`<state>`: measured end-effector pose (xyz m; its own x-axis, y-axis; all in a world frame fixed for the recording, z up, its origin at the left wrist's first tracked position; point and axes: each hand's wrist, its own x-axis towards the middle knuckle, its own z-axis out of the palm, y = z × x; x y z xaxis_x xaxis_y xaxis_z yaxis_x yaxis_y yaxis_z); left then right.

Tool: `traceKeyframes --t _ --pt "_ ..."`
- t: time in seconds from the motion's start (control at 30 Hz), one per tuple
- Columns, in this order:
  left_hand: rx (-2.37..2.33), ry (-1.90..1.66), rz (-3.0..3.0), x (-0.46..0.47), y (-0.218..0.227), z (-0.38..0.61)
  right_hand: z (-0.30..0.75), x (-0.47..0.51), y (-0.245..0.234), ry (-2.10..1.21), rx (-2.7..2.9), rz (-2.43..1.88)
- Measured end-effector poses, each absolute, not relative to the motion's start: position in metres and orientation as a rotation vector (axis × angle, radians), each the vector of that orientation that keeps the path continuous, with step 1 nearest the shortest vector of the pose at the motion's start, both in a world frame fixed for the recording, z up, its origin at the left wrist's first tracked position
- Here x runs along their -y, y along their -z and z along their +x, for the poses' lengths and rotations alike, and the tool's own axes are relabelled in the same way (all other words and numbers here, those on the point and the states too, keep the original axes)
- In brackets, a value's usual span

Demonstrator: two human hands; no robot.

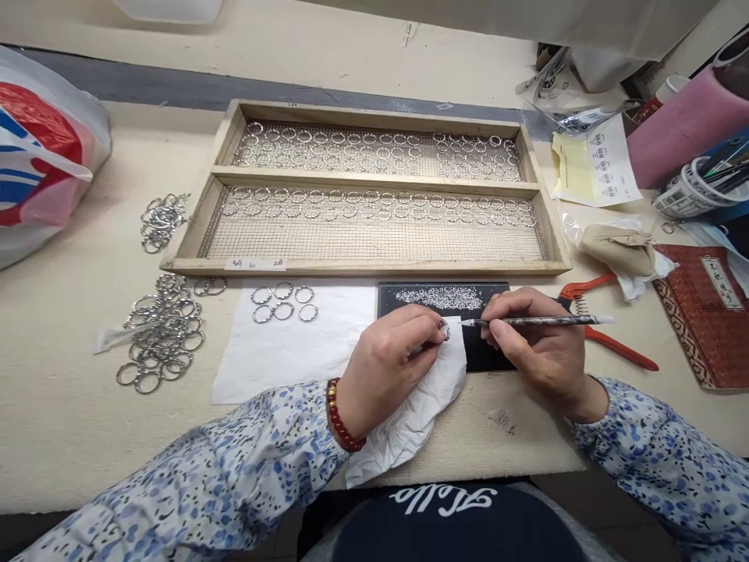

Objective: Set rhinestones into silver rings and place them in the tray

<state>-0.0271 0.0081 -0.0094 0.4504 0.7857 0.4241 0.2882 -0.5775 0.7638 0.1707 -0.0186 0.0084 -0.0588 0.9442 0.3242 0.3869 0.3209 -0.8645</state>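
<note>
My left hand point(393, 361) pinches a small metal ring point(445, 329) between thumb and fingers, with a crumpled white tissue point(409, 421) under the palm. My right hand point(535, 343) grips a thin pen-like tool point(544, 320), its white tip pointing left and almost touching the ring. Both hands hover over a black tray point(485, 355) holding a patch of tiny clear stones point(438, 297). Several finished rings point(284, 303) lie on a white cloth point(281, 351) to the left.
A wooden frame point(374, 267) with wire mesh holds rows of rings behind the tray. Loose ring piles point(161, 336) lie at the left, beside a plastic bag point(40, 148). Red-handled pliers point(608, 336), a red booklet point(702, 312), papers and tape rolls sit at the right.
</note>
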Motion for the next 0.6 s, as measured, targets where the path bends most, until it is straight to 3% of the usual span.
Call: traceKeyframes --t 0.6 --pt "-0.852 -1.091 2.146 -0.0081 0.0102 -0.0258 0.1685 0.0191 -0.0093 -0.812 1.722 -1.054"
